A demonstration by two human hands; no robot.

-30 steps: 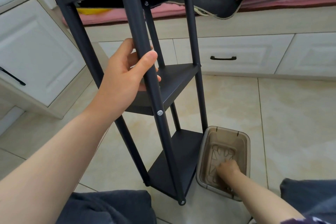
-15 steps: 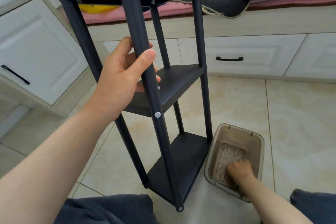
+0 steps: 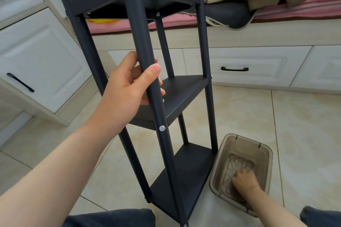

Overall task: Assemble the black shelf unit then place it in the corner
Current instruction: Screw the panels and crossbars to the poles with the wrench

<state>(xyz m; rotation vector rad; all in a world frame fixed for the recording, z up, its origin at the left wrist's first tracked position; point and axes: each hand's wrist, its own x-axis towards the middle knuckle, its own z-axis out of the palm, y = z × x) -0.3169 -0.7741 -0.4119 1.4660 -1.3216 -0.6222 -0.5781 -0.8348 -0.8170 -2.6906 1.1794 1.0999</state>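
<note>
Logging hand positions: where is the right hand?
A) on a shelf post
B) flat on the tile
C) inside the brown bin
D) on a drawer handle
C: the right hand reaches down inside the brown bin beside the black shelf unit.

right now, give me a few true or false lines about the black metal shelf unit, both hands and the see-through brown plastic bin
1. The left hand grips a front post of the black metal shelf unit. True.
2. The right hand rests on the top shelf. False: it reaches down into the translucent brown plastic bin.
3. The bin stands on the tiled floor right beside the unit's bottom shelf. True.
4. The shelf unit lies flat on the floor. False: it stands upright, somewhat tilted in this view.
5. A silver bolt head shows on the gripped post below the left hand. True.
</note>
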